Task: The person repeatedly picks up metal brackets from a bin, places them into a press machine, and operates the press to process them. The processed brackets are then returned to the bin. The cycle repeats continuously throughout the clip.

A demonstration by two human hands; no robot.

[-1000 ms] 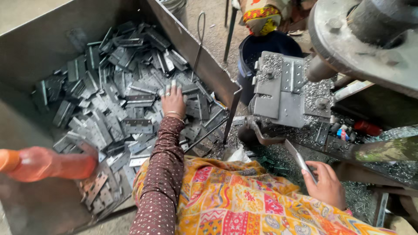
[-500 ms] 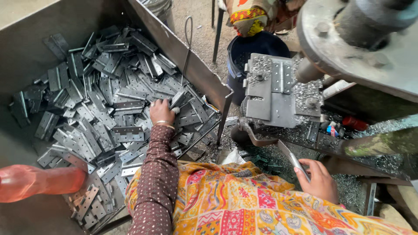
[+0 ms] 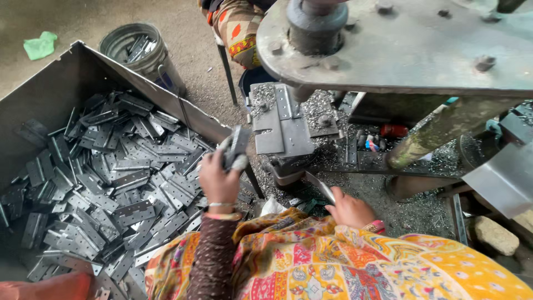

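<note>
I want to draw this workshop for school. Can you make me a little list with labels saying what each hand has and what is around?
left hand: raised over the bin's edge, holding a grey metal hinge piece
right hand: holding a thin flat metal strip
bin: big metal box on the left, full of hinge plates
press: heavy machine above, with a steel block under it
bucket: behind the bin, holding metal parts

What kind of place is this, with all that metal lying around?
Most likely a small metalworking shop that makes hinges. A big metal bin is heaped with grey hinge plates, a heavy press stands over a small work plate, and metal shavings litter the ground. The left hand lifts a few plates.
</note>
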